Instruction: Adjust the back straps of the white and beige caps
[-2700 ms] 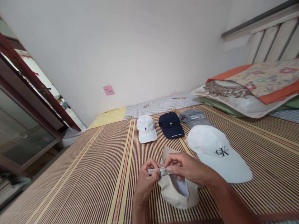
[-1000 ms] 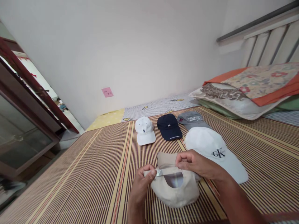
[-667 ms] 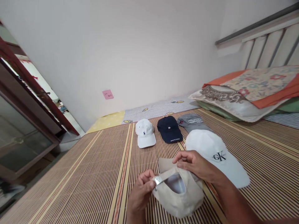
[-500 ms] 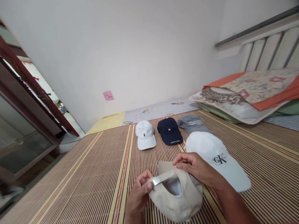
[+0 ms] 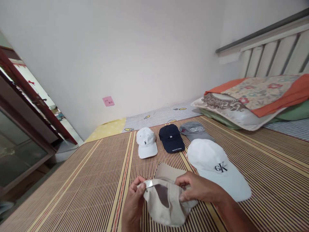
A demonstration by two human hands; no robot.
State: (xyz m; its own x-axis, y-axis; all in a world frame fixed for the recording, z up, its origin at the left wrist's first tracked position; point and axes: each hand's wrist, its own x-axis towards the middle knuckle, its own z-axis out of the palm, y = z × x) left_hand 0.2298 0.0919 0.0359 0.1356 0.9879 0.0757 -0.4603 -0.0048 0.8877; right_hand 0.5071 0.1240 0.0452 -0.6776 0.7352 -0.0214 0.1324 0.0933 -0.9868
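I hold a beige cap (image 5: 164, 209) low over the striped bamboo mat (image 5: 84, 180), its back opening turned up toward me. My left hand (image 5: 134, 201) pinches the strap end with the small metal buckle (image 5: 149, 183). On the cap's right side my right hand (image 5: 196, 190) grips the rim, fingers curled. A white cap with a black logo (image 5: 214, 167) lies just beyond my right hand.
Farther back on the mat lie a small white cap (image 5: 146, 146), a navy cap (image 5: 171, 138) and a grey cap (image 5: 195, 130) in a row. Stacked pillows (image 5: 248, 100) sit at the right by the headboard. A dark wooden door frame (image 5: 29, 112) stands at the left.
The cap has come lower and closer to me and turned, and both hands moved down with it. My right hand shifted from the strap to the cap's right rim.
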